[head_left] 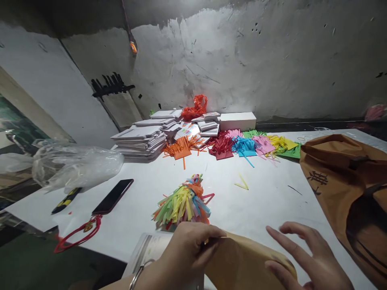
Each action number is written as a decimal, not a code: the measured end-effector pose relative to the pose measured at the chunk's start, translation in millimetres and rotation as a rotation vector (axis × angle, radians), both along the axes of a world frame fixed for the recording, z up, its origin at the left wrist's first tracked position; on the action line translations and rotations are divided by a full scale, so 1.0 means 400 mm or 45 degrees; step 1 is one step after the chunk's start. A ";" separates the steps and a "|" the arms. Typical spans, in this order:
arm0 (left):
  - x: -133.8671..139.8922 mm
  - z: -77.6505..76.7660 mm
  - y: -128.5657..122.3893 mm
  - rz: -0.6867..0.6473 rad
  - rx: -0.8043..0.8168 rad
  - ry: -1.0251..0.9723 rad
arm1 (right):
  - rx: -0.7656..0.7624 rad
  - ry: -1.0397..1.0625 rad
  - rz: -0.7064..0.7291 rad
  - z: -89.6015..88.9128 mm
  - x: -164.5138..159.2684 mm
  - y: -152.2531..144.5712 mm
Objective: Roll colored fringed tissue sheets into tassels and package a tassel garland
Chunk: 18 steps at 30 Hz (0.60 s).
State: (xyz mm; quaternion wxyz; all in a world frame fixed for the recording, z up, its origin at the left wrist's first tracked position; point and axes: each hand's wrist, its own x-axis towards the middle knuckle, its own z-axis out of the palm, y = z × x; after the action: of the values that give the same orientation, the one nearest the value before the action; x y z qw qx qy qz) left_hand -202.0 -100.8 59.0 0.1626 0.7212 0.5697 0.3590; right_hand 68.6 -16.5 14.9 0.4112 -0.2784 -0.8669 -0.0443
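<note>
At the front edge of the white table, my left hand point(196, 245) pinches the left end of a tan, paper-like sheet point(242, 257). The sheet bows out to the right and curls at its far end. Beside that curled end is my right hand point(314, 257), fingers spread, its thumb over or against the sheet; I cannot tell if they touch. Below my left wrist lies a pale printed packet or stack point(151, 245), partly covered by my arm. Just beyond my left hand rests a multicoloured paper-strip tassel point(181, 201).
Several fringed paper bundles point(222, 147) line the back, beside stacked white cards point(140, 141), a red plastic bag point(195, 108) and a white box point(238, 121). A phone point(113, 196), cutter knife point(66, 200) and clear plastic bag point(81, 163) lie left. Brown cloth point(332, 173) covers the right side.
</note>
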 end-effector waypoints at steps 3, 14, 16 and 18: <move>0.018 0.002 -0.001 -0.072 0.039 0.022 | 0.041 -0.092 0.243 0.035 -0.065 -0.019; 0.002 0.038 -0.004 -0.122 -0.007 0.332 | -0.147 -0.020 0.474 -0.021 -0.140 -0.035; 0.011 0.047 -0.001 -0.240 -0.090 0.262 | -0.243 0.017 0.530 -0.016 -0.133 -0.033; 0.017 0.053 -0.001 -0.275 -0.118 0.222 | -0.458 -0.101 0.561 -0.009 -0.113 -0.028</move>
State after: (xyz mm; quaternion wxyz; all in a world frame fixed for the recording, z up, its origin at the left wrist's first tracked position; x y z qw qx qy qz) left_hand -195.3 -101.3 80.0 0.1833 0.7986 0.5166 0.2486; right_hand 23.4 -27.8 11.4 0.3206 -0.1498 -0.9159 0.1897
